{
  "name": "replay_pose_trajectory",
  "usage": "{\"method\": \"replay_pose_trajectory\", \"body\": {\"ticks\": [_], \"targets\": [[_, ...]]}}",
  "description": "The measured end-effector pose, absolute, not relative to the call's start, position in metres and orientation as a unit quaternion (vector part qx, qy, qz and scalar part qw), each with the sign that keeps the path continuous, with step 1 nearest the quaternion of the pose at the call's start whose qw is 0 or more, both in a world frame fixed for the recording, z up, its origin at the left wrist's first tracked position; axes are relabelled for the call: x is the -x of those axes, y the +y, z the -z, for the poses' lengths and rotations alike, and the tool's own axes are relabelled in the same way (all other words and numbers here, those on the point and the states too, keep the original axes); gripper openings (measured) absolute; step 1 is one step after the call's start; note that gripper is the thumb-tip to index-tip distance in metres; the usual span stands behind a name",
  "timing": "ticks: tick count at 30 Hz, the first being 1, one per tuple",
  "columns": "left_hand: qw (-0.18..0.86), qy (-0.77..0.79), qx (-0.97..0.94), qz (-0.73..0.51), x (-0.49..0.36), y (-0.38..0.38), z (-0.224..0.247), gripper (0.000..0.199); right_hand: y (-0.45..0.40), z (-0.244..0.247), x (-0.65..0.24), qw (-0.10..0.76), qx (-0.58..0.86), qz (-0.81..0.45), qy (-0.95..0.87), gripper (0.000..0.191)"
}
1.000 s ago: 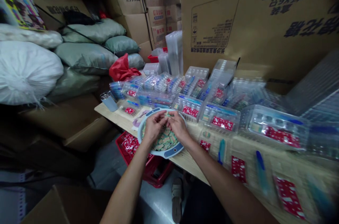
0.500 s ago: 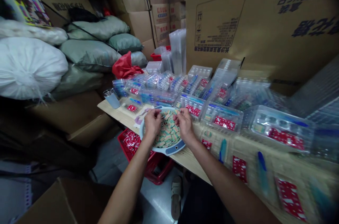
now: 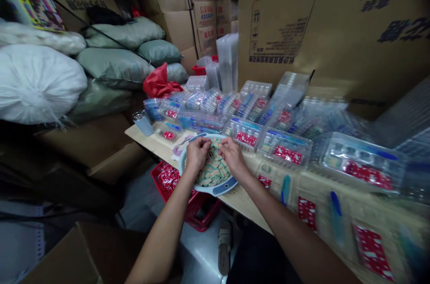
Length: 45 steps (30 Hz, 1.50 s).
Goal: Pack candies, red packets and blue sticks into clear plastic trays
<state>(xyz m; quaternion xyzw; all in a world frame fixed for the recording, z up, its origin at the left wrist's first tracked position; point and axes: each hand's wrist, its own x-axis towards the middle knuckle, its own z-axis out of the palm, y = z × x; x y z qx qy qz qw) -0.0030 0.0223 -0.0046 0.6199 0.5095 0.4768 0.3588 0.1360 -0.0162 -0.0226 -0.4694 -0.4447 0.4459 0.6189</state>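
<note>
Over a blue-rimmed basin on the table edge, both of my hands are bent close together. The basin is full of small flat pieces in pale green and orange. My left hand is pinched at the basin's far left side; whatever lies between its fingertips is too small to name. Just right of it, my right hand is closed with thumb and fingers together, its tips also hiding what they hold. Right of the basin lie clear trays, each with a red patterned packet and a blue pen-like item.
Stacked clear plastic trays line the back of the wooden table. A blue cup stands at its left end. Below is a red crate of red packets. Large cardboard boxes and stuffed sacks surround the table.
My hands have come nearer each other above the basin, the right one shifting left and slightly toward me. The view has moved a little.
</note>
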Motion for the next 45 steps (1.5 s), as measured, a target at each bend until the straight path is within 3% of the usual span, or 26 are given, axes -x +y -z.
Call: {"method": "replay_pose_trajectory", "body": {"ticks": [5,14,20,24,29,32,37,45], "targets": [[0.442,0.466,-0.613,-0.460,-0.002,0.010,-0.007,0.033,-0.014,0.021,-0.135,0.614,0.476,-0.432,-0.458,0.020],[0.482,0.418,-0.619,-0.458,-0.006,0.007,-0.012,0.036,-0.013,0.023,-0.133,0.611,0.531,-0.367,-0.460,0.007],[0.543,0.432,-0.517,-0.501,-0.005,0.015,-0.012,0.045,-0.024,0.018,-0.133,0.587,0.539,-0.286,-0.533,0.037],[0.564,0.423,-0.510,-0.492,-0.008,0.013,-0.016,0.046,-0.024,0.015,-0.130,0.537,0.547,-0.243,-0.594,0.047],[0.546,0.443,-0.512,-0.493,-0.011,0.014,-0.021,0.060,-0.027,0.003,-0.136,0.502,0.564,-0.247,-0.608,0.062],[0.512,0.467,-0.513,-0.506,-0.012,0.018,-0.028,0.063,-0.062,-0.008,-0.158,0.493,0.560,-0.187,-0.640,0.062],[0.491,0.449,-0.561,-0.492,-0.040,-0.016,-0.047,0.044,-0.176,0.000,-0.219,0.325,0.631,-0.071,-0.701,0.034],[0.638,0.323,-0.654,-0.245,-0.179,-0.067,-0.004,0.032,-0.271,0.047,-0.268,0.147,0.759,-0.017,-0.634,0.046]]}}
